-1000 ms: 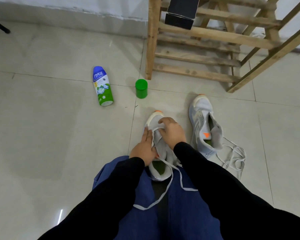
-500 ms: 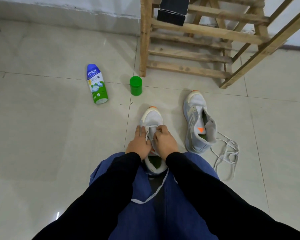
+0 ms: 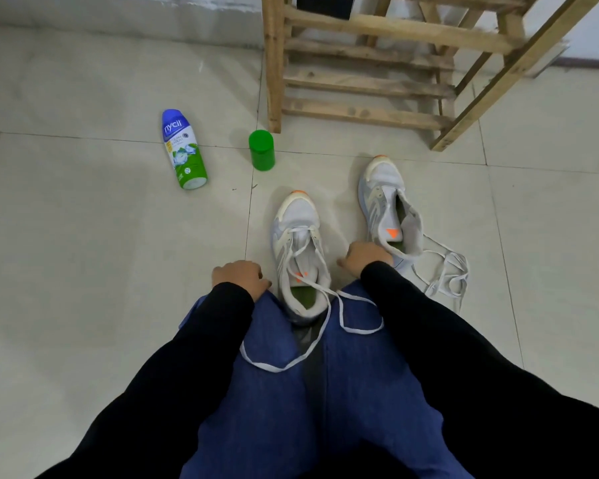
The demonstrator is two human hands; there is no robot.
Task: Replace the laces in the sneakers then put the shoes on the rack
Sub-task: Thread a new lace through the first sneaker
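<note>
Both hands have come off the near sneaker (image 3: 297, 236), where half a sec ago they were bunched together over its tongue. The L hand (image 3: 240, 278) sits at the L knee, just left of the shoe, and the R hand (image 3: 366, 256) is in the gap btw. the two shoes. Each has its fingers curled under and grips nothing that shows. The near sneaker stands on the floor (image 3: 83, 271) btw. the knees, toe toward the floor's far edge. Its white lace (image 3: 342, 318) is threaded thru the lower eyelets only (upper ones bare), and both ends trail over the blue jeans (image 3: 325, 409). The second sneaker (image 3: 384, 202) is to the right and a bit farther out w/ no lace in it. A loose lace (image 3: 446, 271) lies tangled beside its heel. The wooden rack (image 3: 360, 81) stands at the far edge by the wall. Left of its leg are a green cap (image 3: 261, 150) and a toppled bottle (image 3: 184, 150), same spots as before.
</note>
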